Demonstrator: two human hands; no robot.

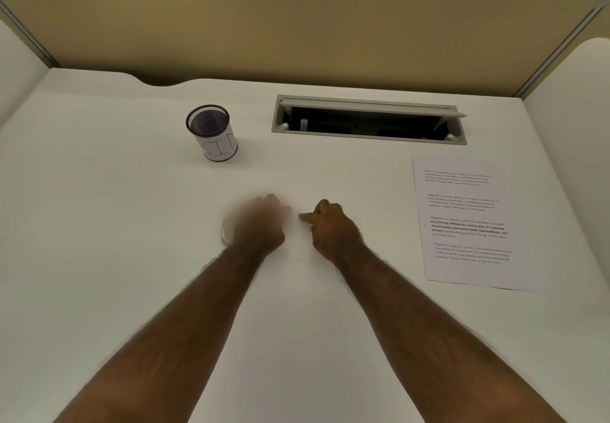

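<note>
My left hand [260, 221] is blurred with motion near the middle of the white desk [115, 208]. Its fingers are curled round a white object [227, 232], probably crumpled paper, which shows at the hand's left side and past the knuckles. Just to its right, my right hand [330, 228] lies on the desk with fingers curled and thumb pointing left; nothing shows in it. A black mesh cup [213, 132] with a white paper label reading "BIN" stands upright at the back left, apart from both hands. A printed sheet [465, 221] lies flat on the right.
An open cable slot [368, 119] with a raised grey flap is set into the desk at the back. Tan partition walls [297, 33] close off the back and sides. A rounded white panel [577, 99] stands at the right edge.
</note>
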